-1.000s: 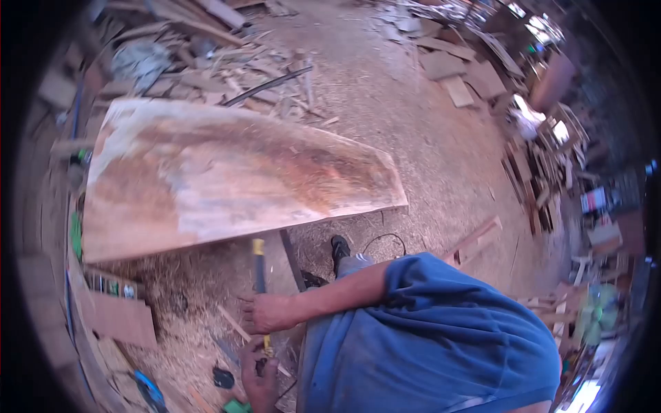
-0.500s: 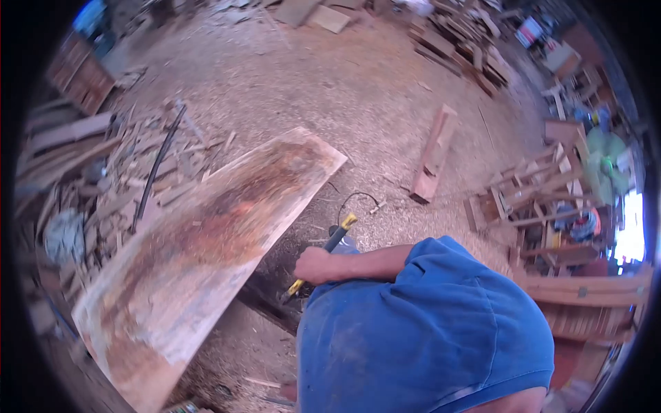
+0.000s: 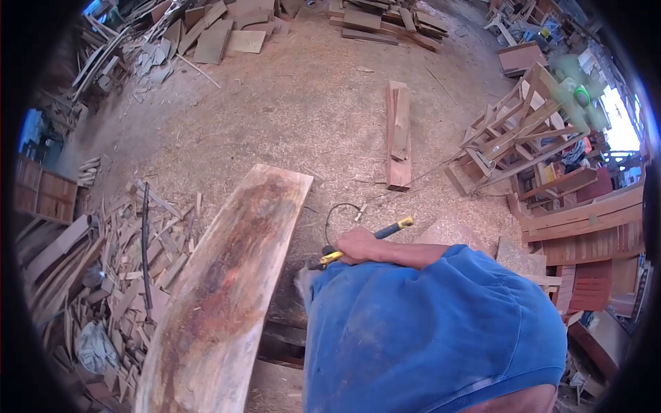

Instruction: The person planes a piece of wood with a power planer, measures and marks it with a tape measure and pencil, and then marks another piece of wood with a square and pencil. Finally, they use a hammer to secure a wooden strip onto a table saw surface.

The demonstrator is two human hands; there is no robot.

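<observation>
One of my hands (image 3: 356, 246) shows at the centre, at the end of the arm from the blue sleeve. Its fingers wrap round a yellow and dark-grey hand tool (image 3: 394, 228), whose one end points up and right. The tool's lower yellow end (image 3: 331, 258) sticks out below the fist. Left of this hand lies a long wooden slab (image 3: 231, 268) with brown and reddish stains, and hand and slab are apart. The blue shirt (image 3: 427, 323) fills the lower middle. No other hand shows; the shirt may hide it.
Wood scraps (image 3: 124, 289) and a dark bar (image 3: 145, 241) lie at the left. Beyond the slab, a thick timber (image 3: 399, 138) rests on the shaving-covered floor. Stacked boards (image 3: 375, 20) stand far off. Wooden frames (image 3: 516, 131) and a green fan (image 3: 582, 96) are at the right.
The view has turned and shifted. The hand with the tool now appears farther right and higher, with the tool tilted closer to level. More boards at the far side are visible.
</observation>
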